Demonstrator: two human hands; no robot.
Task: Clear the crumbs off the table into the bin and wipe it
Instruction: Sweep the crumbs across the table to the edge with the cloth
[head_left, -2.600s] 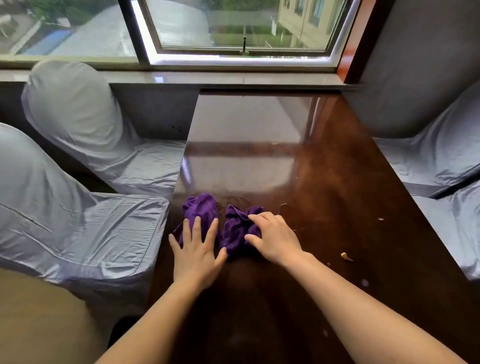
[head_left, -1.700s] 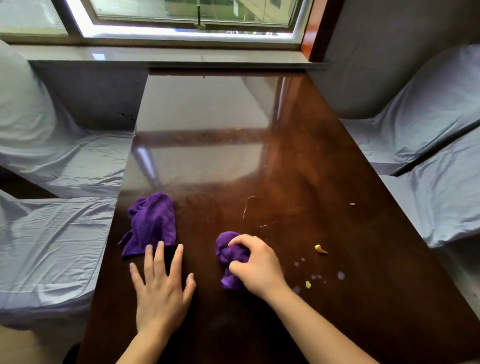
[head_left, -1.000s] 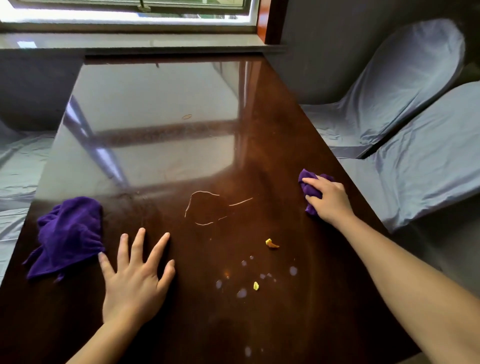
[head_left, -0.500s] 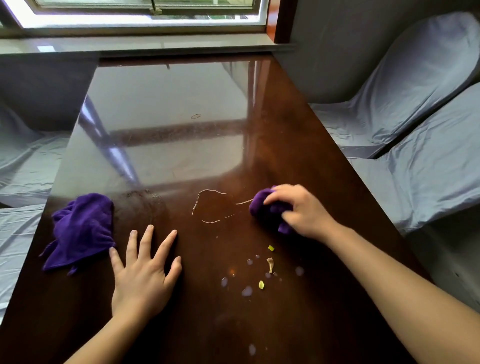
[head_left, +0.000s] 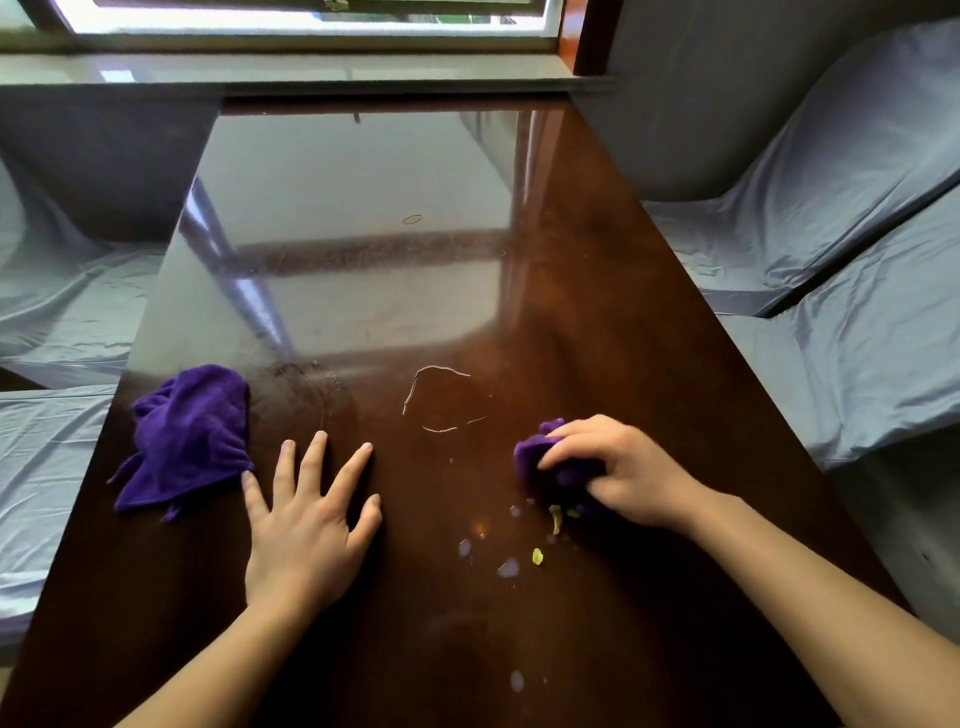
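My right hand (head_left: 621, 478) is closed around a bunched purple cloth (head_left: 540, 457) and presses it on the dark glossy table (head_left: 363, 260). Small yellow crumbs (head_left: 537, 556) and pale wet spots lie just below and left of that cloth. My left hand (head_left: 304, 525) rests flat on the table with fingers spread, holding nothing. A second purple cloth (head_left: 187, 436) lies crumpled at the table's left edge, touching my left little finger. Thin pale streaks (head_left: 431, 395) curve on the surface between the two cloths.
Chairs in grey covers stand on both sides, on the left (head_left: 47, 467) and on the right (head_left: 841, 291). A window sill (head_left: 291, 73) runs along the table's far end. No bin is in view.
My right hand drew the cloth from the table's right edge toward the middle and then nearer, down onto the crumbs. The left hand and the other cloth stayed put.
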